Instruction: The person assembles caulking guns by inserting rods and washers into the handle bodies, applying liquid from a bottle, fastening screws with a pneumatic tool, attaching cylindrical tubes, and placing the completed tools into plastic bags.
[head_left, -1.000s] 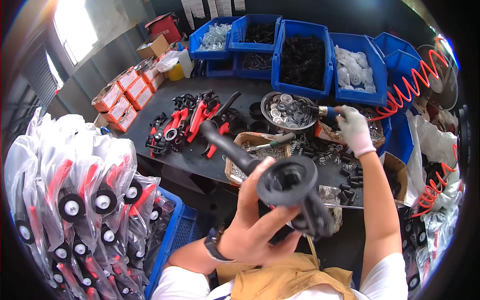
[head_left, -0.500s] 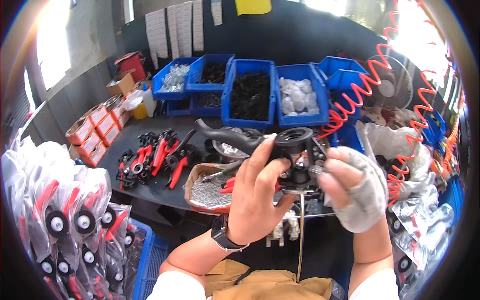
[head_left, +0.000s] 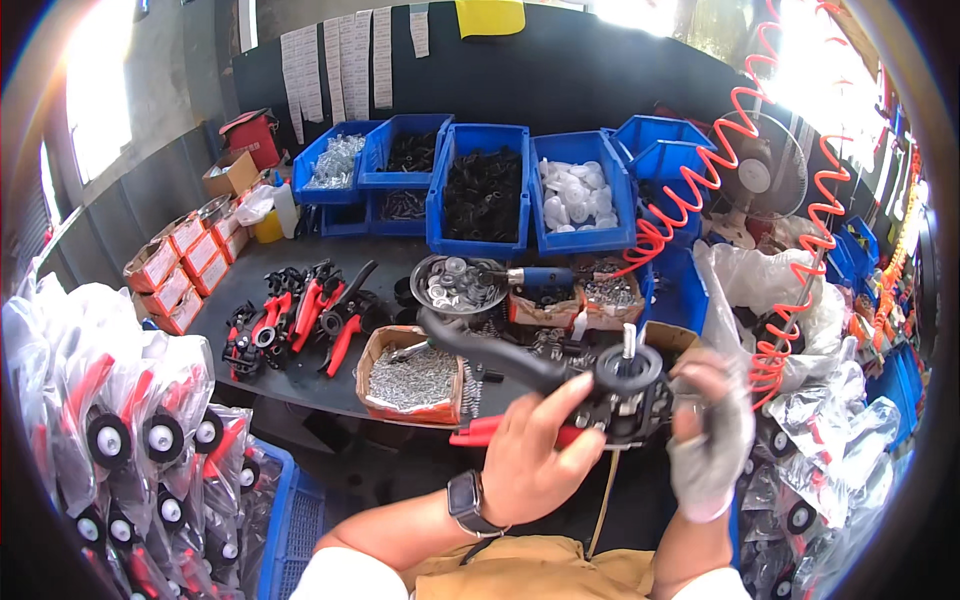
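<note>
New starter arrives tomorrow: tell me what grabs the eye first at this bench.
The black and red tool held at centre front, gripped by the bare left hand and the gloved right hand. Behind it a row of blue parts bins lines the bench, and a coiled orange air hose hangs at right.

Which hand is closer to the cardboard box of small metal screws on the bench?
Left. The left hand is just right of and below the cardboard box of screws; the gloved right hand is farther right, beyond the black tool.
</note>
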